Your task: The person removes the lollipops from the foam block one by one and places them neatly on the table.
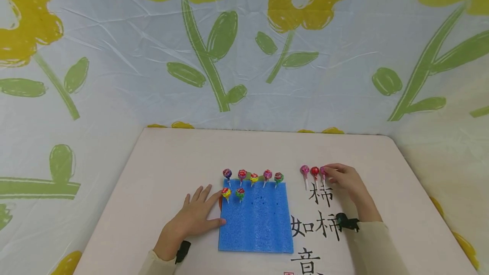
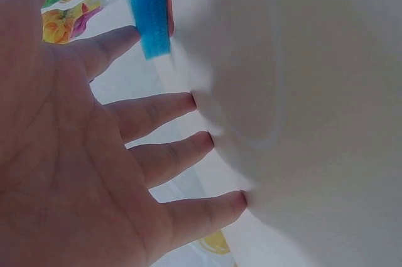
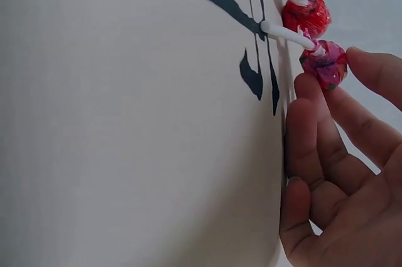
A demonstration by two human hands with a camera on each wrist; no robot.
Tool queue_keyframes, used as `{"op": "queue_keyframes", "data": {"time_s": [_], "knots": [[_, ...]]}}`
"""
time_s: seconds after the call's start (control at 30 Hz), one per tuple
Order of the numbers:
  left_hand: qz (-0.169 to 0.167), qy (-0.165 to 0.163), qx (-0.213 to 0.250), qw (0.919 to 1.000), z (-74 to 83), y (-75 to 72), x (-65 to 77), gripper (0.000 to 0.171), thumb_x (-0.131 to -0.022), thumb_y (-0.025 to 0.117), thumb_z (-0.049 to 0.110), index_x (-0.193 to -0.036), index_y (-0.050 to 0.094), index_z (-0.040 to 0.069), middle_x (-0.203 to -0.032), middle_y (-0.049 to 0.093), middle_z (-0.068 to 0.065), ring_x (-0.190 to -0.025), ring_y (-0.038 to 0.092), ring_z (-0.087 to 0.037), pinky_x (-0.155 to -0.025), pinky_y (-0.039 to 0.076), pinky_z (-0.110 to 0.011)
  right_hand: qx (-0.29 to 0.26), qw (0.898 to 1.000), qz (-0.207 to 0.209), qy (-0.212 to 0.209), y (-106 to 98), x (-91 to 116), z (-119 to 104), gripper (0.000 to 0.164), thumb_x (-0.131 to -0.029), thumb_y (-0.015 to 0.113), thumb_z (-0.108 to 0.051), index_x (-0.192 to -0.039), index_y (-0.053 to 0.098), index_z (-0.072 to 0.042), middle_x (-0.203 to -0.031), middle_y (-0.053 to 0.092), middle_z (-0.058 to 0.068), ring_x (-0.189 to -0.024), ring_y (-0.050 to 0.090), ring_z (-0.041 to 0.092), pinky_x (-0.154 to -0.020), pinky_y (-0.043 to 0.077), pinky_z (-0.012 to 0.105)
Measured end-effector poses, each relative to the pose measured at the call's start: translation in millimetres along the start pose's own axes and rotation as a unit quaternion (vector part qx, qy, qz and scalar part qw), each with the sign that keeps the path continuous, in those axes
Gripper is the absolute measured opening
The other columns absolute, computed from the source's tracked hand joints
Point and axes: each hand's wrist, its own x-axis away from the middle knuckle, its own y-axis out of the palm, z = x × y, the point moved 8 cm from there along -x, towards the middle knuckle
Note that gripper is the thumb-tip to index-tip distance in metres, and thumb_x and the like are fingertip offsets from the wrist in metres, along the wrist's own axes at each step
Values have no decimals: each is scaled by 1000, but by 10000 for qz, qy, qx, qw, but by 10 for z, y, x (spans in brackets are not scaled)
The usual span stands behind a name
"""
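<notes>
A blue foam board (image 1: pixel 254 228) lies on the table, with several wrapped lollipops (image 1: pixel 242 174) standing upright along its far edge. In front of these stand a yellow lollipop (image 1: pixel 226 193) and a green one (image 1: pixel 240 193). My left hand (image 1: pixel 194 216) rests at the board's left side, fingers spread, index finger and thumb at its edge. Right of the board, my right hand (image 1: pixel 347 180) pinches the wrapped head of a pink-purple lollipop (image 3: pixel 323 66) between thumb and fingers. Beside it lie a red lollipop (image 1: pixel 314 170) and another pink one (image 1: pixel 304 169), sticks toward me.
Small dark holes dot the board between its lollipops. Black brush characters (image 1: pixel 326 226) mark the pale table (image 1: pixel 172 156) right of the board. A white cloth (image 1: pixel 126 63) with yellow flowers hangs behind and at the sides.
</notes>
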Motion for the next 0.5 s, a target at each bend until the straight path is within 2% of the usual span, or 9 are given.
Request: {"op": "queue_keyframes", "data": {"time_s": [0.27,0.5], "knots": [[-19,28,-6,10000,19,-7,5,84,-87,67,63,-153,42,17,-160,28,-20,-145,20,-48,-108,16,-74,329,9993,166,103,21,-26,13,54,-102,57,-42,-134,58,1,-123,61,23,-99,56,31,-72,46,24],[-55,23,-4,10000,24,-10,14,85,-87,66,63,-154,41,17,-160,27,-20,-146,19,-48,-108,16,-74,555,9982,191,142,20,-27,6,56,-101,57,-44,-134,58,0,-122,60,23,-96,55,32,-70,45,26]]}}
